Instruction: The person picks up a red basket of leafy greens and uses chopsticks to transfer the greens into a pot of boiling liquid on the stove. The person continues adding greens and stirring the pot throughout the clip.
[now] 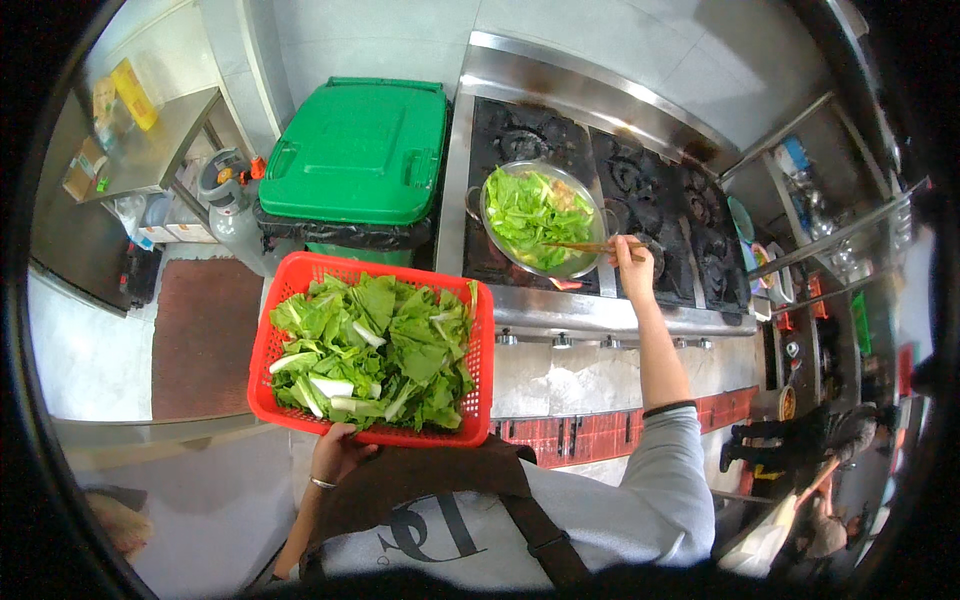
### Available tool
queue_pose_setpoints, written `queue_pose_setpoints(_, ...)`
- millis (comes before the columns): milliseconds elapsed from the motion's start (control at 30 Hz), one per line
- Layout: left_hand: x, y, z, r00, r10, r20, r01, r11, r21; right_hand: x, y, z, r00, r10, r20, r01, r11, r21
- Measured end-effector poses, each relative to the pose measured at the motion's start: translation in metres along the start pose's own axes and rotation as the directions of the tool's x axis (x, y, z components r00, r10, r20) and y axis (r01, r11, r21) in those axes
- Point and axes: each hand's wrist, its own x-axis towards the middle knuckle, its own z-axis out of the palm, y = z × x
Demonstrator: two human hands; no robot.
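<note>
My left hand (pixel 341 452) grips the near rim of a red perforated plastic basket (pixel 482 360). Cut leafy greens (pixel 375 345) with pale stalks fill the basket, which I hold in front of my body. Over the stove, my right hand (pixel 631 262) is closed around a pair of wooden chopsticks (pixel 592 246). Their tips reach into a round metal pan (pixel 592 262) with loop handles. More green leaves (pixel 532 210) lie heaped in the pan, and some lighter brownish food (pixel 566 196) shows at its far right. The chopstick tips touch or lie over the leaves; I cannot tell which.
The pan stands on a black multi-burner gas stove (pixel 626 172) with a steel front. A green lidded bin (pixel 356 150) stands left of it. Beside that are a grey gas cylinder (pixel 240 225) and a steel table (pixel 161 142). Two other people (pixel 795 442) are at far right.
</note>
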Motion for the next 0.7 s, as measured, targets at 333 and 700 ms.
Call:
queue_pose_setpoints(333, -0.005, -0.004, 0.012, 0.999, 0.032, -0.020, -0.031, 0.999, 0.027, -0.019, 0.009, -0.009, 0.999, -0.040, 0.033, 0.041, 0.999, -0.029)
queue_pose_setpoints(700, -0.010, -0.013, 0.013, 0.999, 0.045, -0.001, -0.045, 0.999, 0.022, 0.028, -0.028, -0.031, 0.994, 0.035, -0.108, -0.022, 0.993, 0.117)
